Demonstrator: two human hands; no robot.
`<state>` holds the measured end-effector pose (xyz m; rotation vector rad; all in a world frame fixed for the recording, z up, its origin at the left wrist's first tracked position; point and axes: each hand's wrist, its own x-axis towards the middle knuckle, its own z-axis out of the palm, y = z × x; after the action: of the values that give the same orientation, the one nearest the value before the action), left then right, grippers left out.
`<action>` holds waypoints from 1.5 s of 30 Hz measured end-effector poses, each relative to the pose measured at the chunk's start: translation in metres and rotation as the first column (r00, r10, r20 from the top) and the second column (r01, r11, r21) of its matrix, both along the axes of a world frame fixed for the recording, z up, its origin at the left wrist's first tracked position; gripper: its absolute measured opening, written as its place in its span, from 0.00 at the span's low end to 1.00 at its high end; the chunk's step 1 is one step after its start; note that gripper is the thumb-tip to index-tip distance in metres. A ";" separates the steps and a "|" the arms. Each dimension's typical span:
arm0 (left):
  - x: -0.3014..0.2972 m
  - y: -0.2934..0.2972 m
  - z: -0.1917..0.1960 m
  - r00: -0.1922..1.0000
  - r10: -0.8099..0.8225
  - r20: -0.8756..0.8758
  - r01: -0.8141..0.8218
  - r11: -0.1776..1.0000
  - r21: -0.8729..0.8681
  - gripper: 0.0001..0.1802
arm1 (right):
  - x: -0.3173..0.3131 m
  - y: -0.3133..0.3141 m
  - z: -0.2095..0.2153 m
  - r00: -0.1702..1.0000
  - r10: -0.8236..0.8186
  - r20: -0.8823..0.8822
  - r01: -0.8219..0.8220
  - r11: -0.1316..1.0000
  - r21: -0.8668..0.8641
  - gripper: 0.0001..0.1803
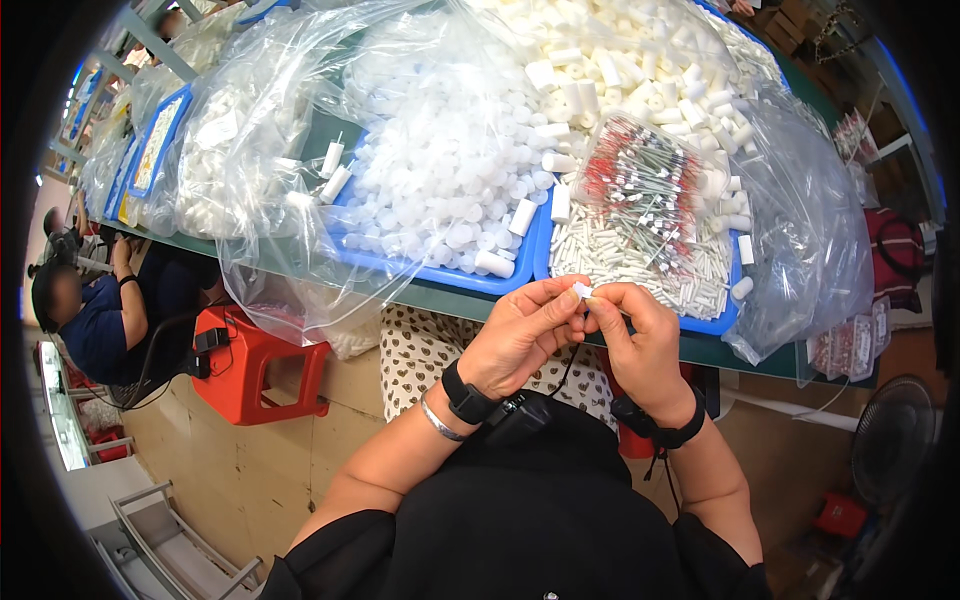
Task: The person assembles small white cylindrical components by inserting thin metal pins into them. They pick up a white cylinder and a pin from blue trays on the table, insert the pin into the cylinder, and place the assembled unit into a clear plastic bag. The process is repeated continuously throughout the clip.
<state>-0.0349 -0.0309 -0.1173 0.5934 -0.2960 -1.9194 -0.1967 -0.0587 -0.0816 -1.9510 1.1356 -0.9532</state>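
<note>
My left hand [522, 335] and my right hand [642, 350] meet above my lap, at the table's near edge. Their thumbs and fingers pinch one small white piece [582, 290] between them; most of it is hidden, so its kind is unclear. Just beyond my fingers is a heap of thin white tubes [590, 250] in a blue tray [715, 322]. On this heap rests a clear box [612, 125] of thin metal pins with red and white ends [640, 170]. To the left, another blue tray [440, 272] carries many translucent white discs [440, 170].
Thick white cylinders [640, 75] are piled at the back, and a few lie around the trays. Clear plastic bags [810, 220] drape both sides. At left stand a red stool [255, 365] and a seated person [105, 320]. A fan [893, 430] is at right.
</note>
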 end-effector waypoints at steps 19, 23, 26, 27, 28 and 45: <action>0.026 -0.001 0.009 0.938 0.287 0.195 -0.281 0.958 -0.058 0.20 | 0.018 -0.043 -0.011 0.730 -0.141 -0.668 -0.242 0.862 -0.446 0.06; 0.026 -0.001 0.009 0.936 0.291 0.197 -0.288 0.957 -0.042 0.21 | 0.018 -0.043 -0.015 0.721 -0.151 -0.676 -0.220 0.875 -0.430 0.07; 0.026 -0.002 0.009 0.936 0.289 0.200 -0.286 0.957 -0.044 0.21 | 0.020 -0.042 -0.016 0.718 -0.142 -0.681 -0.208 0.890 -0.405 0.07; 0.026 -0.002 0.009 0.936 0.290 0.201 -0.287 0.957 -0.044 0.20 | 0.020 -0.042 -0.016 0.726 -0.141 -0.673 -0.208 0.888 -0.410 0.07; 0.026 -0.003 0.009 0.935 0.291 0.202 -0.288 0.957 -0.043 0.20 | 0.020 -0.042 -0.015 0.733 -0.140 -0.666 -0.207 0.886 -0.415 0.07; 0.032 -0.008 0.012 0.897 0.368 0.244 -0.361 0.929 -0.075 0.21 | 0.016 -0.047 -0.020 0.811 -0.148 -0.566 -0.072 0.935 -0.348 0.03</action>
<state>-0.0025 -0.0391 -0.1057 0.8181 -0.3469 -1.4754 -0.1802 -0.1057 -0.1013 -2.6467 1.4119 -0.6036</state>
